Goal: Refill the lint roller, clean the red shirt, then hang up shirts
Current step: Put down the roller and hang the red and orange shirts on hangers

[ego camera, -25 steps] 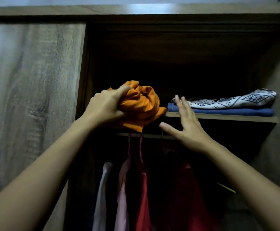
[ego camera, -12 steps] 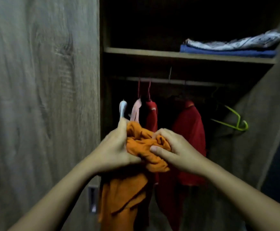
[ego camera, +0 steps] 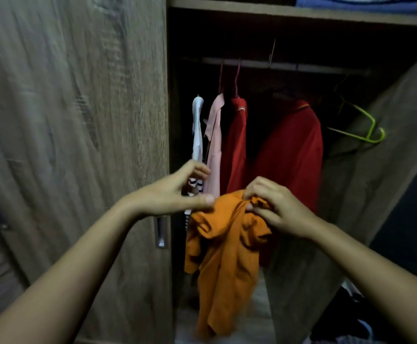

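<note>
An orange shirt (ego camera: 225,256) hangs crumpled in front of the open wardrobe, gripped at its top by my right hand (ego camera: 270,207). My left hand (ego camera: 175,192) is just left of the cloth with thumb and fingers spread, holding nothing. Behind them, two red shirts (ego camera: 289,155) hang from the rail (ego camera: 284,67), beside a pink shirt (ego camera: 215,145) and a white striped garment (ego camera: 197,130). An empty green hanger (ego camera: 361,127) hangs at the rail's right end.
The closed wooden wardrobe door (ego camera: 78,120) fills the left, with a metal handle (ego camera: 161,230). A shelf (ego camera: 302,13) above the rail carries folded blue cloth (ego camera: 366,3). The right door (ego camera: 376,182) stands open. Dark clothes (ego camera: 351,324) lie on the floor at lower right.
The orange shirt came down from the shelf and unfolded downward. My left hand has let go of it and opened; my right hand now holds it alone. The view tilted down.
</note>
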Demonstrator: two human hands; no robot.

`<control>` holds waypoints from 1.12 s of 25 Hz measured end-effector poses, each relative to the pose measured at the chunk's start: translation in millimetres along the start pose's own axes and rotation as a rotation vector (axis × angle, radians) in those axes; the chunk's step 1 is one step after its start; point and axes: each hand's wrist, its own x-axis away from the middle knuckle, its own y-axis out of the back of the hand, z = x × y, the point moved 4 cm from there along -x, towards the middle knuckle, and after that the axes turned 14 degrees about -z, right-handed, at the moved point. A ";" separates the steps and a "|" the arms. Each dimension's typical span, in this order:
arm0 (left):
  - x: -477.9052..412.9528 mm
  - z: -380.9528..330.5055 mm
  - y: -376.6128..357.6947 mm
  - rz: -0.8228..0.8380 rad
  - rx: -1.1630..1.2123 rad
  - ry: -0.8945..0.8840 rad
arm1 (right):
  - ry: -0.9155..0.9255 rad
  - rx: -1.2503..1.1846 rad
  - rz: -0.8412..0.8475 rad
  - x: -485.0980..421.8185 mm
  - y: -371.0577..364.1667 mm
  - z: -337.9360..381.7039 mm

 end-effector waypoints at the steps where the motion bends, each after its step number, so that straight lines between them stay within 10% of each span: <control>1: 6.7 3.3 -13.5 0.128 -0.009 0.026 | -0.006 -0.007 -0.013 -1.5 3.7 -0.2; 4: 19.5 3.7 -47.3 0.266 0.051 -0.054 | -0.025 0.020 0.008 -3.8 11.3 -5.3; 8: 4.9 -16.8 -20.5 -0.228 0.016 -0.257 | -0.060 0.003 -0.006 -0.8 20.7 -10.1; 18: -39.1 -49.9 -2.9 -0.714 0.007 -0.155 | -0.239 0.091 0.265 5.7 -1.3 -19.1; 25: -48.5 -46.5 -35.2 -0.563 0.044 -0.062 | -0.617 -0.380 0.098 25.6 3.5 -15.1; 28: -53.6 -58.8 -30.0 -0.506 0.064 -0.065 | -0.502 -0.129 0.073 27.5 4.5 -13.0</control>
